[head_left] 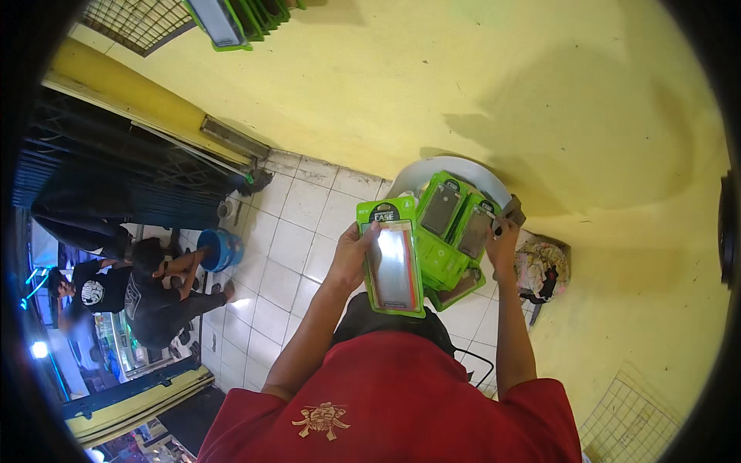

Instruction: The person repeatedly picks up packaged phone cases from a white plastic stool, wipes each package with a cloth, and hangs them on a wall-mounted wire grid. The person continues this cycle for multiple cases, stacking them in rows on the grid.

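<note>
My left hand [351, 255] is closed on the left edge of a phone case pack [395, 262], with the thumb across its front. The pack is green, with a clear window that catches a bright glare. To its right, a pile of similar green phone case packs [440, 208] lies in and over a round white basin or stool [455, 163]. My right hand [503, 245] is at the right edge of this pile, fingers bent together by a phone case pack [475, 231]. A small dark brown piece [513, 210] sticks out above those fingers; its kind is unclear.
Beyond the basin stands a yellow wall [602, 154]. More green packs [239, 19] hang at the top left. A crumpled patterned cloth [544, 266] lies right of my right arm. On the left, people in dark clothes [158, 293] are near a blue bucket [221, 249] on white tiles [285, 247].
</note>
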Tool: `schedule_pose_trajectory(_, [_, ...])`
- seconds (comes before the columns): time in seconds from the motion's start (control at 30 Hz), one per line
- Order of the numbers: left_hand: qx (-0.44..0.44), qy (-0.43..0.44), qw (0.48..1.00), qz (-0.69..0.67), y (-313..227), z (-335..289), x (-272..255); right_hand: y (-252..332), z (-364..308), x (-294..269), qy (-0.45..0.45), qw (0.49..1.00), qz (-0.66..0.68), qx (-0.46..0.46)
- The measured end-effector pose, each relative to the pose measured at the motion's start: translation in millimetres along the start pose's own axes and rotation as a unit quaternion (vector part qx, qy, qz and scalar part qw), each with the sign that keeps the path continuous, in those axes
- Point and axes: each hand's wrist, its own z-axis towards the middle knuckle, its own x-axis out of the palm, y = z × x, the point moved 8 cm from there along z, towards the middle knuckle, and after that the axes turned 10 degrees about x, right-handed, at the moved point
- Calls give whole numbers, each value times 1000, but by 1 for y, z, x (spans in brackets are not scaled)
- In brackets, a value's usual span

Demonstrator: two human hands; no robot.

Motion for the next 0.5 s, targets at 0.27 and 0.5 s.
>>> schedule_pose_trajectory(0.27, [-6,22,1000,21,-24,14,-32,151,-97,32,144,971,190,-17])
schedule_pose_trajectory(0.5, [40,80,990,112,-74,46,-74,287,-166,51,327,924,191,48])
